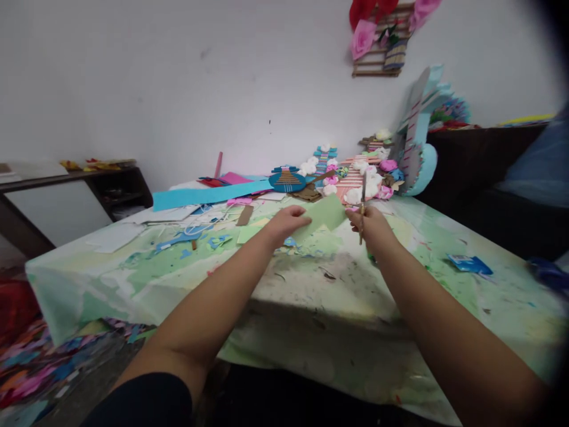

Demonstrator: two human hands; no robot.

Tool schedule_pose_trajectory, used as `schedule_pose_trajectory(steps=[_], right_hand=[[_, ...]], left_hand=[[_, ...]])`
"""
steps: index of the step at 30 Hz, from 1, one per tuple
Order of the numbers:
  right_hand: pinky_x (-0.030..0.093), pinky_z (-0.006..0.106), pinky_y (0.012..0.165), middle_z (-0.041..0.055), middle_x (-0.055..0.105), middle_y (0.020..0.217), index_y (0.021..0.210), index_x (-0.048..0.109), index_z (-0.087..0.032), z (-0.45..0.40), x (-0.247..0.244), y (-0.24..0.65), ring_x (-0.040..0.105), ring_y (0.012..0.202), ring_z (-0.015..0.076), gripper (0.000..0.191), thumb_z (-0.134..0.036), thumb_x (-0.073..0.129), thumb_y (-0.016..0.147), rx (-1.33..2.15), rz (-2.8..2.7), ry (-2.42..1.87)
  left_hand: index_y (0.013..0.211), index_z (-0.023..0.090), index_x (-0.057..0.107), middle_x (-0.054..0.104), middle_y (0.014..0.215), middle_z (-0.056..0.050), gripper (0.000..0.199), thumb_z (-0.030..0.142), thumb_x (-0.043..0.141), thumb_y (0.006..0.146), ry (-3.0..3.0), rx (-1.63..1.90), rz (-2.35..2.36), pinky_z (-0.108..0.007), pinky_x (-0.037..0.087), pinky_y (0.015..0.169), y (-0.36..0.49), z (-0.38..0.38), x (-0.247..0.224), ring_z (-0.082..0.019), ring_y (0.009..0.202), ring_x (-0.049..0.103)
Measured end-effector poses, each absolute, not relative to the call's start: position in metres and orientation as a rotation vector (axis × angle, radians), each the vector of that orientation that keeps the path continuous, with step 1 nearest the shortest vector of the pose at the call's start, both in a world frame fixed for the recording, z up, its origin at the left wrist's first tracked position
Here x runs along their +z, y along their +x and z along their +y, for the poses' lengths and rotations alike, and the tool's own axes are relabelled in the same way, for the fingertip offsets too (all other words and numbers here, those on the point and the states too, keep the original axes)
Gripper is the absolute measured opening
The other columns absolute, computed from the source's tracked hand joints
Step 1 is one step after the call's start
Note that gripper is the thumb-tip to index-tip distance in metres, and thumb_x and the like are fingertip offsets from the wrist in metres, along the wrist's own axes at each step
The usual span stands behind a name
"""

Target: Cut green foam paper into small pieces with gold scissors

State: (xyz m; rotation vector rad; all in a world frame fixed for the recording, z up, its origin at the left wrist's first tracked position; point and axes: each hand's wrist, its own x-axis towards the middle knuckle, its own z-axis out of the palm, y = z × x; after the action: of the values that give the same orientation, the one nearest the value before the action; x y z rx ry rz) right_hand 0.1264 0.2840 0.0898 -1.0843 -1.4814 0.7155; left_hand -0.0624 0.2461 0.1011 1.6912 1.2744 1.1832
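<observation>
One pale green paper sheet is at 12 o'clock, its left edge pinched by the left hand; the right hand curls closed around scissors beside its right edge. Beyond, a blue strip lies toward 11, a flowered wall hanging toward 1.

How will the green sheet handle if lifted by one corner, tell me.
The green sheet looks thin and paper-like, so it should be very light. It spans fairly flat between the left hand and the right hand, so it may have some stiffness, though an unsupported edge could droop.
</observation>
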Motion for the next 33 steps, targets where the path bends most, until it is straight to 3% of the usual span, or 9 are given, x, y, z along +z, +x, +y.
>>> schedule_pose_trajectory(steps=[4,7,11,13,16,21,28,33], right_hand=[[0.042,0.026,0.056,-0.0030,0.049,0.061,0.065,0.043,-0.018,0.280,0.091,0.107,0.049,0.057,0.0095,0.026,-0.037,0.058,0.058,0.956,-1.479,-0.952],[0.040,0.024,0.052,-0.0067,0.044,0.054,0.062,0.040,-0.018,0.281,0.097,0.091,0.046,0.049,0.0069,0.026,-0.024,0.063,0.051,1.067,-1.420,-0.784],[0.037,0.021,0.047,-0.0092,0.039,0.051,0.062,0.036,-0.019,0.291,0.099,0.071,0.041,0.043,0.0045,0.028,-0.021,0.062,0.050,0.991,-1.185,-0.699],[0.037,0.021,0.048,-0.0097,0.038,0.053,0.063,0.033,-0.020,0.294,0.095,0.061,0.042,0.043,0.0041,0.029,-0.025,0.060,0.053,0.977,-1.092,-0.675],[0.036,0.021,0.046,-0.0092,0.039,0.054,0.065,0.033,-0.020,0.291,0.083,0.048,0.044,0.045,0.0053,0.029,-0.026,0.060,0.054,1.025,-1.049,-0.687],[0.035,0.021,0.046,-0.0084,0.042,0.054,0.065,0.037,-0.019,0.278,0.071,0.034,0.046,0.046,0.0066,0.027,-0.024,0.061,0.054,1.136,-1.161,-0.726],[0.028,0.020,0.041,-0.0073,0.042,0.046,0.061,0.039,-0.019,0.277,0.067,0.034,0.040,0.041,0.0058,0.023,-0.028,0.060,0.058,1.159,-1.421,-0.853],[0.029,0.021,0.040,-0.0041,0.049,0.050,0.062,0.042,-0.018,0.279,0.063,0.042,0.042,0.042,0.0065,0.023,-0.032,0.060,0.059,1.242,-1.425,-0.882]], left_hand=[[0.068,0.013,0.057,0.054,0.056,-0.001,0.019,0.026,0.060,0.054,1.483,1.256,1.107,-0.021,0.033,0.043,-0.089,0.251,0.112,-0.008,0.044,0.047],[0.070,0.013,0.058,0.056,0.059,-0.003,0.026,0.027,0.065,0.050,1.463,1.249,1.052,-0.021,0.034,0.044,-0.099,0.252,0.110,-0.009,0.046,0.049],[0.088,0.022,0.052,0.056,0.075,0.000,0.038,0.041,0.060,0.056,1.047,1.646,0.810,-0.024,0.041,0.055,-0.099,0.254,0.091,-0.010,0.061,0.052],[0.084,0.020,0.052,0.054,0.073,-0.001,0.038,0.047,0.055,0.059,0.863,1.629,0.743,-0.026,0.042,0.059,-0.092,0.255,0.079,-0.010,0.064,0.052],[0.083,0.017,0.053,0.055,0.077,-0.004,0.032,0.036,0.060,0.058,0.991,1.496,0.658,-0.027,0.042,0.063,-0.078,0.255,0.065,-0.013,0.072,0.053],[0.067,0.013,0.053,0.052,0.064,-0.001,0.024,0.030,0.064,0.055,1.036,1.509,0.765,-0.025,0.042,0.059,-0.073,0.257,0.061,-0.012,0.066,0.054],[0.064,0.014,0.049,0.048,0.056,0.005,0.022,0.026,0.064,0.053,0.957,1.664,0.856,-0.027,0.044,0.061,-0.091,0.262,0.062,-0.006,0.051,0.050],[0.071,0.017,0.050,0.045,0.054,0.006,0.022,0.027,0.062,0.055,1.053,1.691,1.016,-0.021,0.039,0.051,-0.091,0.261,0.059,-0.005,0.045,0.047]])
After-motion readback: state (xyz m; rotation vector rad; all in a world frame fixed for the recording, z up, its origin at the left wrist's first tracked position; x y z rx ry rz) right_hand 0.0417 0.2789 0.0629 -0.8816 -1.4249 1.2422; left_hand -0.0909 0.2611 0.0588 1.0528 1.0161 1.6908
